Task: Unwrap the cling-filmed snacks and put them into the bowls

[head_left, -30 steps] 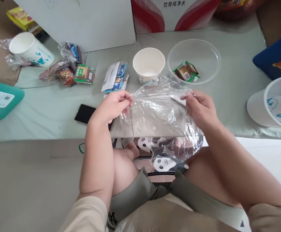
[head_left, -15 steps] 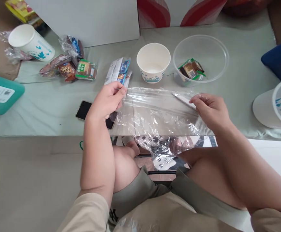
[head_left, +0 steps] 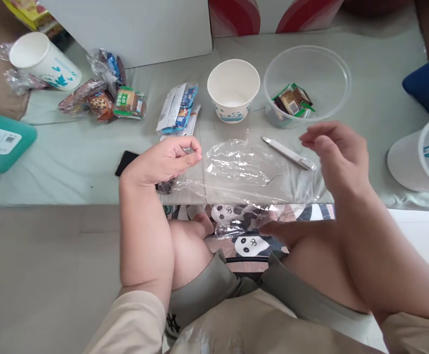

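A loose sheet of clear plastic film (head_left: 236,160) lies crumpled on the cloth-covered table, its lower part hanging over the front edge above my knees. My left hand (head_left: 194,152) is just off the film's left side, thumb and index finger pinched together with nothing visible between them. To the film's right, my right hand (head_left: 312,140) hovers with curled fingers, the thumb a little apart from them, holding nothing. Between the hands, a white cutter-like tool (head_left: 290,153) rests at a slant on the film. A dark phone (head_left: 126,162) is partly hidden under my left hand.
Behind the film stand a paper cup (head_left: 233,91) and a clear tub (head_left: 307,83) holding wrapped snacks. Snack packets (head_left: 177,108) and more wrapped snacks (head_left: 107,101) lie left. A tipped cup (head_left: 44,61) and green container (head_left: 4,140) are far left; a white bucket (head_left: 406,162) is right.
The film, stretched between both hands before, now lies slack. My right hand has let go of the film and the white tool and moved up and right. My left hand has shifted slightly.
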Available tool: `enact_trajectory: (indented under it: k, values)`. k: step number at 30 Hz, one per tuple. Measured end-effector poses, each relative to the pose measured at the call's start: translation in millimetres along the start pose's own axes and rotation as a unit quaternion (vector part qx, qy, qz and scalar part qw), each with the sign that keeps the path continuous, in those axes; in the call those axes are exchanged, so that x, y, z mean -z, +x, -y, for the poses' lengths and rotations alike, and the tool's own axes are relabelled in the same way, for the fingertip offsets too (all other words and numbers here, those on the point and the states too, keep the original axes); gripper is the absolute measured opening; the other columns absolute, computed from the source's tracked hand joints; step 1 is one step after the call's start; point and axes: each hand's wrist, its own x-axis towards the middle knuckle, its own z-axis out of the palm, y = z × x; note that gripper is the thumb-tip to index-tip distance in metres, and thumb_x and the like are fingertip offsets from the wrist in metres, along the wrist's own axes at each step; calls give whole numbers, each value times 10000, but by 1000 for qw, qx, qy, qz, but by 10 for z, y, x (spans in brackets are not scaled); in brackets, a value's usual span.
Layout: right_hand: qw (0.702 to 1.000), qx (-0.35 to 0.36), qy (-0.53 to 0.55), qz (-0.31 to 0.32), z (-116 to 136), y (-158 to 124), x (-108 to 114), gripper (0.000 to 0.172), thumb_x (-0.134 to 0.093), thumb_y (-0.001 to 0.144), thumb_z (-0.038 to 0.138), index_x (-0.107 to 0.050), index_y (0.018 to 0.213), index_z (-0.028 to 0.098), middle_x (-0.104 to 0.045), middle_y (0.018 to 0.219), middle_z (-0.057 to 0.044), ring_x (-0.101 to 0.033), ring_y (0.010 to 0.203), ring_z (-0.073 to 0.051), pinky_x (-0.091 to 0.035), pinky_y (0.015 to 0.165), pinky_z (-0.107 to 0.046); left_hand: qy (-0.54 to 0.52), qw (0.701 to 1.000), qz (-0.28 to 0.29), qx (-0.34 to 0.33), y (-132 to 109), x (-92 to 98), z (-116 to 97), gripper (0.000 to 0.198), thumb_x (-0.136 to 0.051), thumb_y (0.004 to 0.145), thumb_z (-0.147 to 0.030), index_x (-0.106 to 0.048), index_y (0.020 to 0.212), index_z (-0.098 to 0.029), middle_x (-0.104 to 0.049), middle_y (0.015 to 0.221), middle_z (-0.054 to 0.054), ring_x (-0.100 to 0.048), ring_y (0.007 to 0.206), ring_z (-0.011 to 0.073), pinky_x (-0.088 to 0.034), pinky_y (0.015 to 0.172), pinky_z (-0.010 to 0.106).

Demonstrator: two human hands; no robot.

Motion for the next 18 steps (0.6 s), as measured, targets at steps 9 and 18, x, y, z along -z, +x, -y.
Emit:
enact_trajectory:
  k: [9,18]
  values:
    - [964,46,56,257,-164,174,-722,911,-873,682,390,-475,1497,303,-603,1494,-99,-556,1417,-312,-460,1194,-532,-6,991,129,36,-3,-141,-62,448,-894,631,-585,-625,702,-234,-388,519,-46,-275,401,58,-150,407,225]
    - [959,109,-80,247,-104,154,-860,65,-618,854,282,-668,862,241,-788,1057,-74,-692,1160,-315,-472,1106,-561,14,998,62,5,-115,-52,20,407,-814,753,-587,-614,793,-234,-299,475,-70,-233,416,64,-155,494,248]
